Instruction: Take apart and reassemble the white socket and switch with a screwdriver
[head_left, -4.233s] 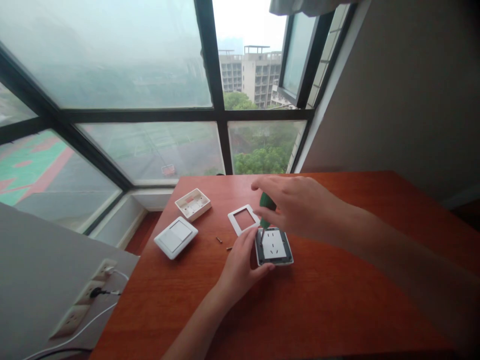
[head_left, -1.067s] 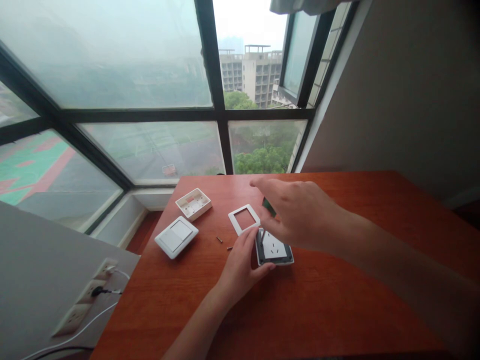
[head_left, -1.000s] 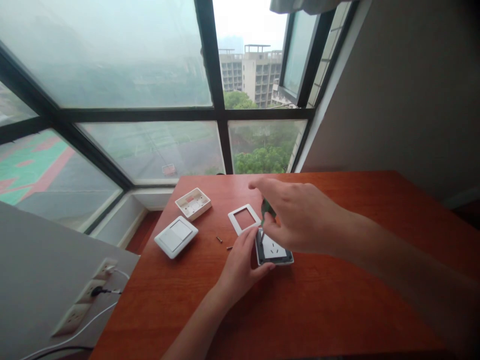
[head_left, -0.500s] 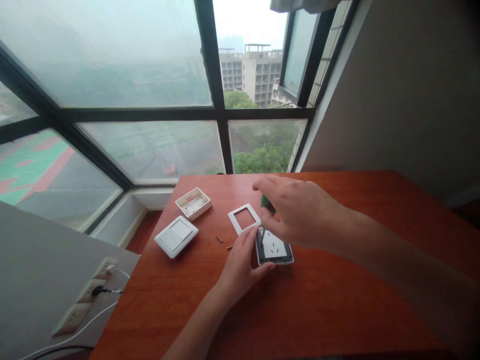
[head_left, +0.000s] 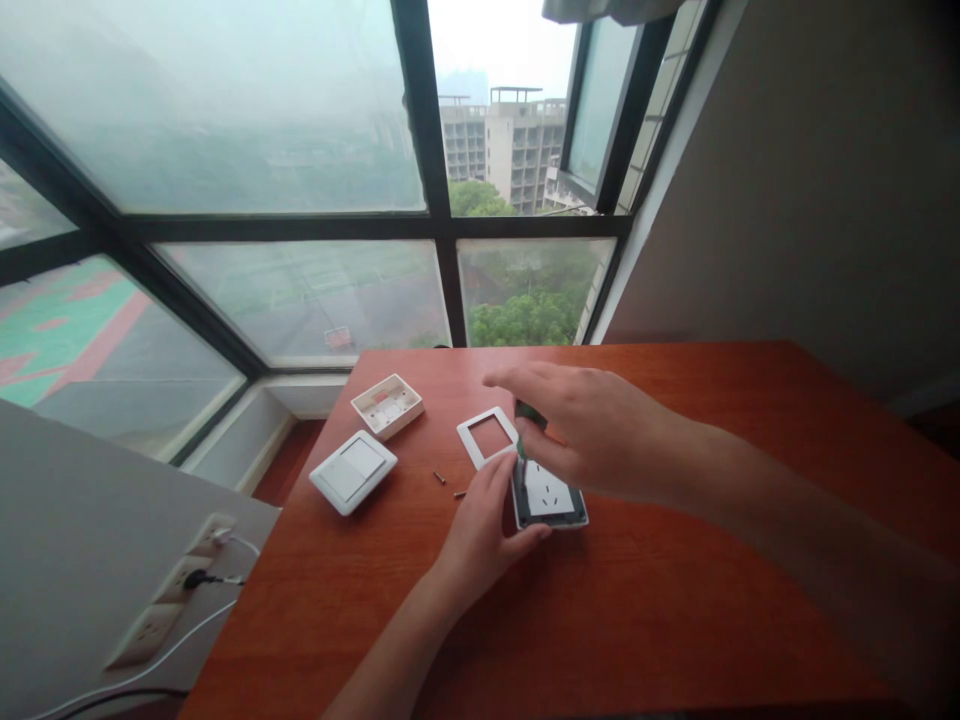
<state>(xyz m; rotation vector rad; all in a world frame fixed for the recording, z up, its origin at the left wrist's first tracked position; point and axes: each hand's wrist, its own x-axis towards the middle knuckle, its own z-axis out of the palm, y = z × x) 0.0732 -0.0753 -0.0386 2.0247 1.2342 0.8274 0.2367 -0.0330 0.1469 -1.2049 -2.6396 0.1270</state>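
Socket point(head_left: 549, 492) gripped between left hand's point(head_left: 480, 532) thumb and fingers, right hand point(head_left: 589, 425) above it clasping green screwdriver point(head_left: 531, 412), right index fingertip further left than half-second ago

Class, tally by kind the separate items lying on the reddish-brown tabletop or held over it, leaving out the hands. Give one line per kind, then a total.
Screwdriver: 1
Socket unit: 1
White switch unit: 1
Open-topped box: 1
White frame: 1
Loose screws: 2
Total: 7
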